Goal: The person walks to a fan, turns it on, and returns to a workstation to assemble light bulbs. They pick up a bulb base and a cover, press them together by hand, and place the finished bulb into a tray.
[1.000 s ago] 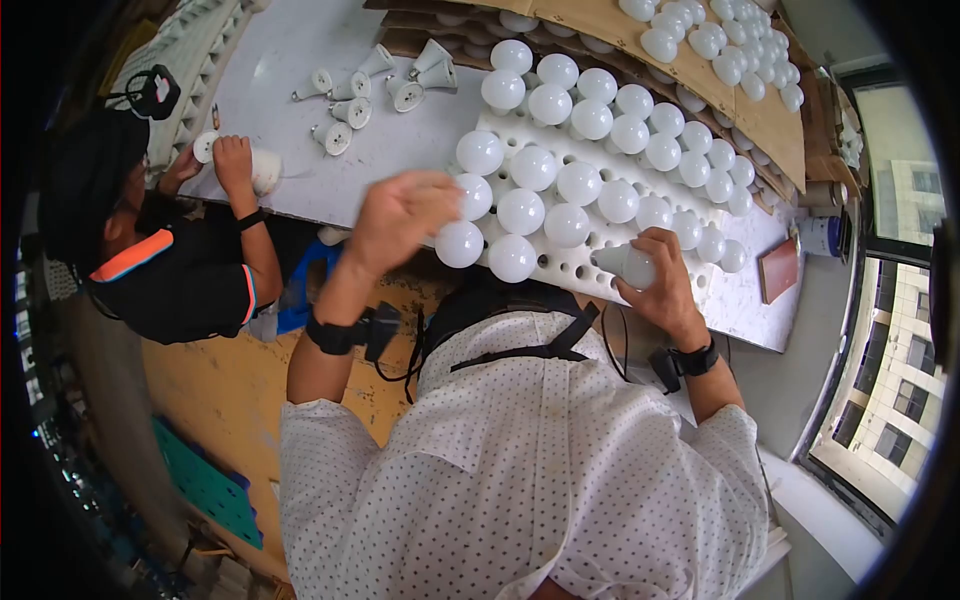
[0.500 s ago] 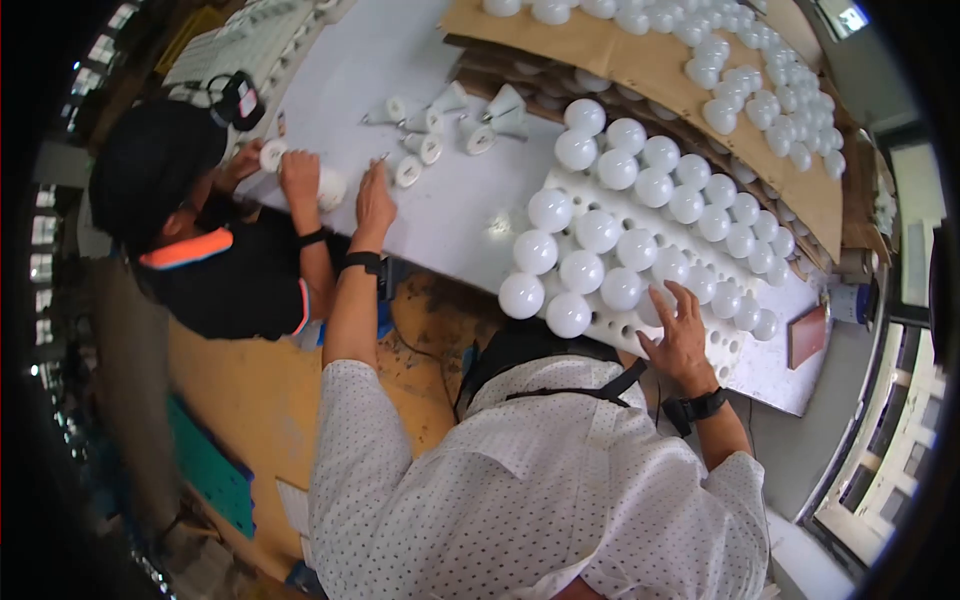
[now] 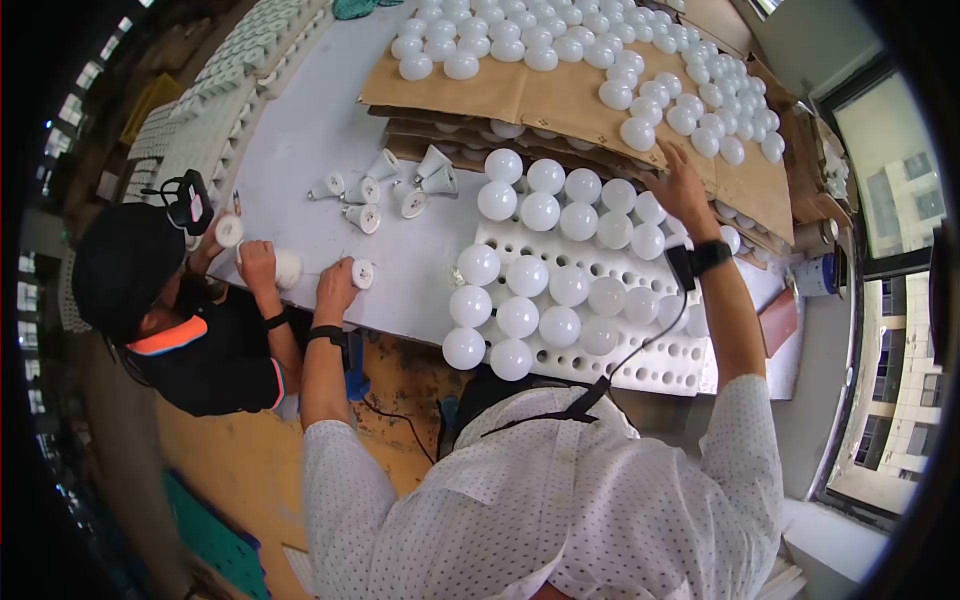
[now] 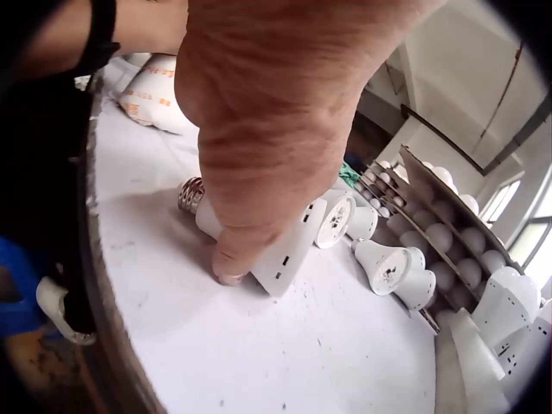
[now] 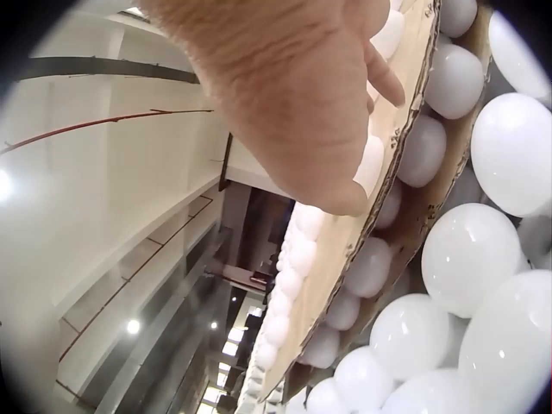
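My left hand (image 3: 337, 292) grips a white light bulb base (image 3: 362, 273) near the table's front edge. In the left wrist view the base (image 4: 287, 257) lies low over the table, its metal screw cap (image 4: 191, 195) pointing left. My right hand (image 3: 682, 190) reaches over the cardboard sheet (image 3: 545, 100), fingers spread loosely beside a round white bulb cover (image 3: 638, 134). In the right wrist view that hand (image 5: 293, 112) hangs at the cardboard's edge, partly hiding the covers behind it. Below my arms, rows of globe-topped bulbs (image 3: 517, 317) stand in a white holed foam tray (image 3: 600, 264).
Several loose bulb bases (image 3: 362, 218) lie mid-table. Stacked cardboard layers with round covers rise at the back. To the left, another person (image 3: 190, 330) handles a base beside a white roll (image 3: 285, 268). A reddish-brown booklet (image 3: 778, 322) rests at the right.
The right hand placed a bulb in the tray, let go and moved up to the cardboard sheet. My left hand went left to the loose bases, took one and drew it nearer.
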Tool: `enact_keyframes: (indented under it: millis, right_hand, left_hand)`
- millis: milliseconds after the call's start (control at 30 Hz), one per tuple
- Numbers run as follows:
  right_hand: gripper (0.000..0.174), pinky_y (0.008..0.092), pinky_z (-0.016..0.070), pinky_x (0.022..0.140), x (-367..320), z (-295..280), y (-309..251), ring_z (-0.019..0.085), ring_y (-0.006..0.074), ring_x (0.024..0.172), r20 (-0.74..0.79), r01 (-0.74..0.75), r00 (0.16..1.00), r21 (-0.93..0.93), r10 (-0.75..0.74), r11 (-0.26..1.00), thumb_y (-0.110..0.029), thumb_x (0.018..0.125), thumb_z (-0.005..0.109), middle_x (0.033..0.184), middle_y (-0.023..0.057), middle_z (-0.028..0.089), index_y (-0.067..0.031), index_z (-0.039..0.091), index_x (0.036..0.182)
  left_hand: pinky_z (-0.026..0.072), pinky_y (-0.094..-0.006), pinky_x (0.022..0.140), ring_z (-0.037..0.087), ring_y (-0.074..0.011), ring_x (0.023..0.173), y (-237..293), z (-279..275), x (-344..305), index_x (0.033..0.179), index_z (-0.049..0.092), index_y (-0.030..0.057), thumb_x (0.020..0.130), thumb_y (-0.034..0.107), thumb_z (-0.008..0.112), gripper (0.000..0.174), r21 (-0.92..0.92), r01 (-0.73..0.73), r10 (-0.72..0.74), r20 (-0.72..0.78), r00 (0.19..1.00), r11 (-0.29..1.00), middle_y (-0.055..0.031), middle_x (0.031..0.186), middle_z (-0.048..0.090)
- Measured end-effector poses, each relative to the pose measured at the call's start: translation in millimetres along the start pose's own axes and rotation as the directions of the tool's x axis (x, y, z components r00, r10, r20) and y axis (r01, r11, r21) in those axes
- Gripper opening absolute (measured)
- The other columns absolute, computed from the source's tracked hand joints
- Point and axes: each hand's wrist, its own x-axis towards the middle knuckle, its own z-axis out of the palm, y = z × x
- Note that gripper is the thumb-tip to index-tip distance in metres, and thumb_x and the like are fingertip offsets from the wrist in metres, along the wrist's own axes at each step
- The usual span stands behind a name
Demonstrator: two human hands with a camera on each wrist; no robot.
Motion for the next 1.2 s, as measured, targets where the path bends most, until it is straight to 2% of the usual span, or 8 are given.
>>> enact_keyframes:
  millis: [233,300,433,567,633,867,1033,1200]
  right_hand:
    - [0.056,0.0406,0.0437,0.084,53.1,29.3,7.9,0.054,0.0373,0.097,0.042,-0.119,0.992,-0.017,0.119,0.993,-0.030,0.072,0.062,0.108,0.0229,0.054,-0.0090,0.044,0.121]
    - [0.055,0.0412,0.0438,0.084,61.8,32.1,7.3,0.054,0.0375,0.097,0.054,-0.140,0.989,-0.001,0.140,0.990,-0.031,0.072,0.062,0.107,0.0230,0.054,-0.0084,0.044,0.120]
    - [0.060,0.0420,0.0444,0.082,64.6,36.1,11.4,0.053,0.0380,0.097,0.025,-0.095,0.995,-0.042,0.096,0.995,-0.033,0.073,0.061,0.106,0.0228,0.053,-0.0086,0.040,0.123]
    - [0.045,0.0401,0.0464,0.078,51.0,17.8,18.8,0.056,0.0357,0.092,-0.131,-0.139,0.982,-0.025,0.135,0.990,-0.031,0.075,0.059,0.105,0.0202,0.054,-0.0063,0.053,0.113]
    - [0.035,0.0358,0.0490,0.068,31.9,-1.4,31.5,0.062,0.0304,0.071,-0.119,-0.247,0.922,0.553,0.368,0.796,-0.028,0.072,0.063,0.097,0.0209,0.057,-0.0015,0.062,0.095]
    - [0.066,0.0400,0.0395,0.092,20.4,16.5,24.7,0.048,0.0369,0.107,-0.202,-0.158,0.965,0.068,0.168,0.985,-0.034,0.067,0.067,0.115,0.0238,0.048,-0.0029,0.045,0.122]
    - [0.060,0.0386,0.0417,0.089,24.2,6.0,32.4,0.052,0.0338,0.101,-0.168,-0.248,0.947,0.154,0.273,0.956,-0.034,0.069,0.067,0.112,0.0244,0.051,-0.0025,0.051,0.116]
    - [0.025,0.0261,0.0479,0.067,-108.4,-73.7,73.6,0.060,0.0137,0.077,-0.212,-0.251,0.889,0.514,0.405,0.820,-0.015,0.083,0.060,0.086,0.0080,0.064,0.0001,0.058,0.103]
  left_hand:
    - [0.0462,-0.0401,0.079,0.058,-0.0346,0.093,80.2,-9.8,-78.2,0.097,0.051,-0.0007,0.067,0.011,0.070,0.037,-0.469,0.480,-0.586,-0.105,0.803,0.741,-0.0214,0.099,0.059]
    - [0.0474,-0.0348,0.077,0.061,-0.0259,0.091,84.9,1.4,-104.9,0.108,0.051,0.0001,0.068,0.012,0.070,0.045,-0.518,0.447,-0.581,-0.123,0.805,0.729,-0.0160,0.102,0.061]
    - [0.0478,-0.0305,0.075,0.060,-0.0254,0.094,111.7,29.1,-145.6,0.123,0.042,-0.0026,0.076,0.005,0.061,0.051,-0.987,0.156,-0.669,0.142,0.729,-0.040,-0.0160,0.105,0.059]
    - [0.0471,-0.0378,0.084,0.054,-0.0316,0.104,136.9,20.6,-165.0,0.129,0.028,-0.0058,0.079,0.000,0.048,0.054,-0.984,-0.021,-0.694,0.110,0.711,-0.178,-0.0271,0.118,0.048]
    - [0.0469,-0.0379,0.084,0.054,-0.0309,0.102,147.1,-1.7,-170.0,0.130,0.025,-0.0054,0.078,0.001,0.045,0.056,-0.985,-0.072,-0.639,0.045,0.768,-0.155,-0.0278,0.120,0.046]
    - [0.0492,-0.0308,0.067,0.059,-0.0233,0.082,189.7,-16.7,-122.0,0.123,0.037,-0.0033,0.074,-0.001,0.049,0.050,-0.971,-0.113,-0.531,0.017,0.847,-0.211,-0.0240,0.112,0.054]
    - [0.0476,-0.0310,0.066,0.058,-0.0227,0.080,182.4,-18.4,-135.6,0.123,0.036,-0.0054,0.074,0.002,0.049,0.051,-0.993,-0.100,-0.527,-0.054,0.848,-0.059,-0.0239,0.112,0.054]
    - [0.0451,-0.0319,0.067,0.056,-0.0237,0.087,160.4,-0.4,-187.9,0.127,0.032,-0.0034,0.077,0.008,0.048,0.053,-0.988,0.034,-0.682,0.129,0.720,-0.151,-0.0221,0.113,0.054]
